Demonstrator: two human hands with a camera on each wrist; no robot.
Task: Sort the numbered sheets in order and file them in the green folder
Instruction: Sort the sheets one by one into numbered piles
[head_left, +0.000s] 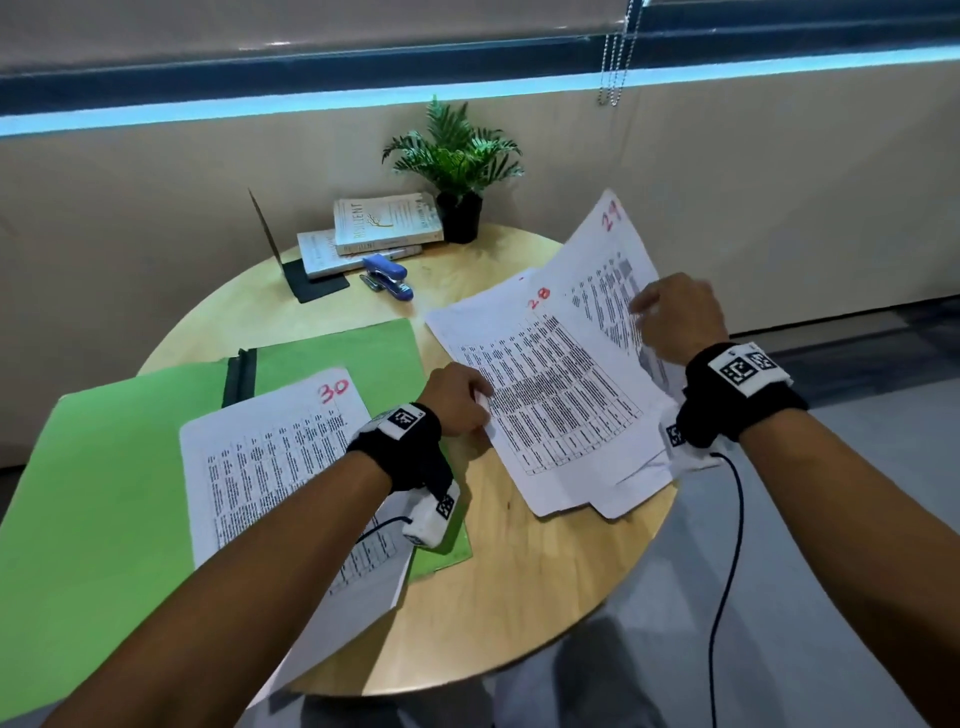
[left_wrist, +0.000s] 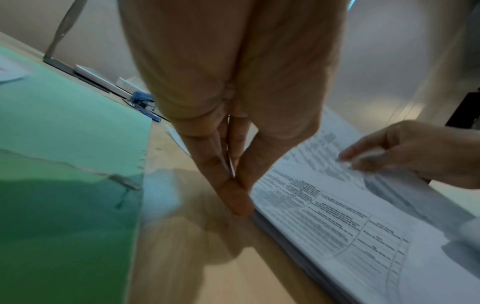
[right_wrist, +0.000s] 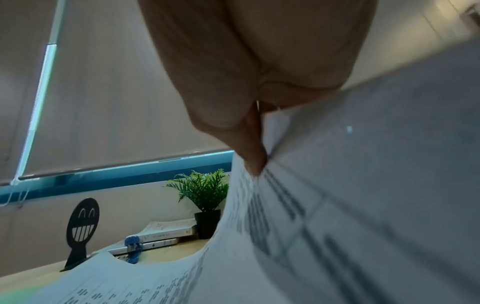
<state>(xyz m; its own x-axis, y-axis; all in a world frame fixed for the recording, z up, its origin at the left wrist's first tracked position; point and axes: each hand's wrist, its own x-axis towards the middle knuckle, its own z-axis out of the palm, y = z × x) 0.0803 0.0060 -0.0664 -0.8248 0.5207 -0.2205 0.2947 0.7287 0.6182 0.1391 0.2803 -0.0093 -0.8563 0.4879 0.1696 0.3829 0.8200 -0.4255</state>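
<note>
Head view: green folder (head_left: 130, 467) lying open on the round table (head_left: 519, 597), sheet 30 (head_left: 270, 457) resting inside it under the left forearm. Left hand (head_left: 457, 397) pinching the near edge of sheet 28 (head_left: 545, 395), atop a loose pile. Right hand (head_left: 675, 317) lifting sheet 29 (head_left: 608, 249), fingers curled on its edge. Beyond the fingers: stapler (head_left: 387, 275), books (head_left: 379, 223), potted plant (head_left: 457, 171), beige wall.

Left wrist view: fingers (left_wrist: 233, 195) closed on the pile's edge, folder to their left.

Right wrist view: thumb (right_wrist: 252, 156) clamped onto the raised, curling sheet; smiley bookend (right_wrist: 82, 224) beyond, window blind above.
</note>
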